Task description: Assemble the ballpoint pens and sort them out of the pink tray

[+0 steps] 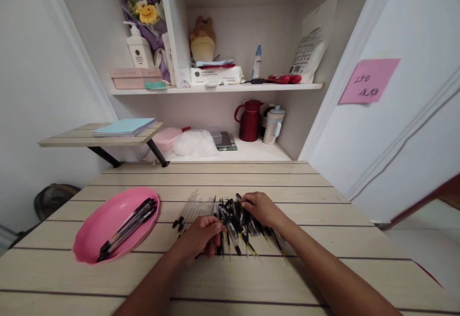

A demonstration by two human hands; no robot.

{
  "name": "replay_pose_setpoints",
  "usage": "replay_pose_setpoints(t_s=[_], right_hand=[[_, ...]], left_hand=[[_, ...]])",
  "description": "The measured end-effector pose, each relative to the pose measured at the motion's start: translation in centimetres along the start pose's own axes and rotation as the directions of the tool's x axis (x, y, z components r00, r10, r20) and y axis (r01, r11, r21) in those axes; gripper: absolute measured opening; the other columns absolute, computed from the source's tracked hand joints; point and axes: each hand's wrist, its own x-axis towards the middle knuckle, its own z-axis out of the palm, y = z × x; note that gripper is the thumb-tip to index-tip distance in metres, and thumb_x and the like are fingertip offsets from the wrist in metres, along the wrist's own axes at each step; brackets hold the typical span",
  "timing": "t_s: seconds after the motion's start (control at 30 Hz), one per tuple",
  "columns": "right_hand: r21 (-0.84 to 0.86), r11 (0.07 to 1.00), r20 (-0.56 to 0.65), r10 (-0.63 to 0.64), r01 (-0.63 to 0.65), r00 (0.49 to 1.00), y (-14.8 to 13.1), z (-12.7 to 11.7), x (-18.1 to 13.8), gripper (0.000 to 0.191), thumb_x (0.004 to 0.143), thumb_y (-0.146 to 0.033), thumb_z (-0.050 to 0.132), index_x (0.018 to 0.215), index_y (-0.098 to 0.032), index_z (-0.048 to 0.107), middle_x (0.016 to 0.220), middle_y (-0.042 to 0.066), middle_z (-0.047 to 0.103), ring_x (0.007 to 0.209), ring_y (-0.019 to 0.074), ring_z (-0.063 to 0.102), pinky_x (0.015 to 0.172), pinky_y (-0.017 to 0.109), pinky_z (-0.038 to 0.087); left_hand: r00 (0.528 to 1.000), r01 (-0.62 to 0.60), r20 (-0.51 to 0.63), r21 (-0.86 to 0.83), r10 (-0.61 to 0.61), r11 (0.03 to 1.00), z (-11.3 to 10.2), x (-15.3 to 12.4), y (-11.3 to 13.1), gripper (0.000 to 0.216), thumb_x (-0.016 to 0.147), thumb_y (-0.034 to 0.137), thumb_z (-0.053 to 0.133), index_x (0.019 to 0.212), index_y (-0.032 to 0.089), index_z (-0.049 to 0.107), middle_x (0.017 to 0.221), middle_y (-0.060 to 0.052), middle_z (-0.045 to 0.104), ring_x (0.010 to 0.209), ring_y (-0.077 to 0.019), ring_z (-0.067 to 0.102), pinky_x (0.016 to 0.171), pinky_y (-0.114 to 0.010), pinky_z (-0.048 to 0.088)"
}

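Observer: Pens at centre of table. Loose heap of clear-barrelled pens with black caps (pixel 233 222) lies on the pale slatted wooden table (pixel 323 277), straight ahead of the person, barrels crossing at all angles.

Recorder: Hands?

Observer: Both in the heap. Left hand (pixel 201 237) at its near left edge, palm down, fingers curled narrow and closed over a few pens; count not readable. Right hand (pixel 260 208) at the far right side, fingers bent and drawn close, tips touching pens at the top of the heap. Cannot tell whether it grips one or only rests there.

Recorder: Hands touching each other?

Observer: No. Apart, with the heap between them.

Recorder: Anything to the left?

Observer: Pink oval plastic dish (pixel 86 232), on the same table, well left of the heap. Small bundle of black pens (pixel 129 227) lies in it on a slant, from the near rim up toward the far right rim.

Recorder: Background?

Observer: Alcove shelving behind the table. Lower level: dark red jug with handle (pixel 249 119), and just beside it a white lidded cup with pale blue top (pixel 273 124). Raised wooden side shelf (pixel 64 139) at left carries a light blue notebook (pixel 124 126). Pink sticky note with handwriting (pixel 368 80) is stuck on the white door at right.
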Motion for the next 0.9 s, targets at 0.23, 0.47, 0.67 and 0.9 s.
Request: replay_pose_setpoints(t_s=[0.23, 0.47, 0.67, 0.9], right_hand=[[-0.2, 0.98, 0.022, 0.008, -0.004, 1.0, -0.7, -1.3, -0.2, 0.024, 0.073, -0.036, 0.052, 0.084, -0.02, 0.065, 0.082, 0.007, 0.066, 0.078, 0.0195, 0.057, 0.064, 0.025, 0.037], [-0.168, 0.984, -0.042, 0.057, -0.063, 0.998, -0.6, -1.5, 0.0, 0.027, 0.08, -0.031, 0.04, 0.07, -0.017, 0.06, 0.07, 0.006, 0.064, 0.066, 0.0155, 0.055, 0.057, 0.023, 0.033], [-0.283, 0.955, -0.051, 0.075, -0.086, 0.996, -0.9, -1.0, -0.1, 0.021, 0.079, -0.028, 0.044, 0.082, -0.016, 0.061, 0.082, 0.008, 0.065, 0.079, 0.0181, 0.056, 0.065, 0.024, 0.034], [-0.281, 0.957, -0.074, 0.052, -0.07, 0.996, -0.9, -2.0, -0.1, 0.02, 0.078, -0.022, 0.042, 0.076, -0.017, 0.062, 0.08, 0.007, 0.065, 0.079, 0.0172, 0.057, 0.067, 0.024, 0.035]], left_hand=[[1.0, 0.006, 0.002, 0.008, -0.006, 1.0, 0.3, -0.3, 0.5, 0.033, 0.069, 0.044, 0.051, 0.079, 0.013, 0.054, 0.051, 0.005, 0.053, 0.032, -0.0038, 0.042, 0.034, -0.016, 0.026], [1.0, 0.015, 0.002, -0.001, -0.015, 1.0, 0.3, -0.2, 0.4, 0.032, 0.068, 0.044, 0.052, 0.079, 0.014, 0.054, 0.051, 0.005, 0.053, 0.031, -0.0036, 0.042, 0.034, -0.016, 0.024], [1.0, 0.013, -0.02, -0.007, -0.014, 1.0, 0.3, 0.0, 0.0, 0.031, 0.069, 0.043, 0.052, 0.079, 0.014, 0.054, 0.052, 0.005, 0.054, 0.032, -0.0033, 0.042, 0.035, -0.015, 0.025], [0.999, 0.023, -0.023, -0.017, -0.023, 1.0, 0.4, -0.1, 0.2, 0.03, 0.067, 0.042, 0.055, 0.078, 0.014, 0.053, 0.052, 0.005, 0.053, 0.032, -0.0036, 0.042, 0.034, -0.016, 0.026]])
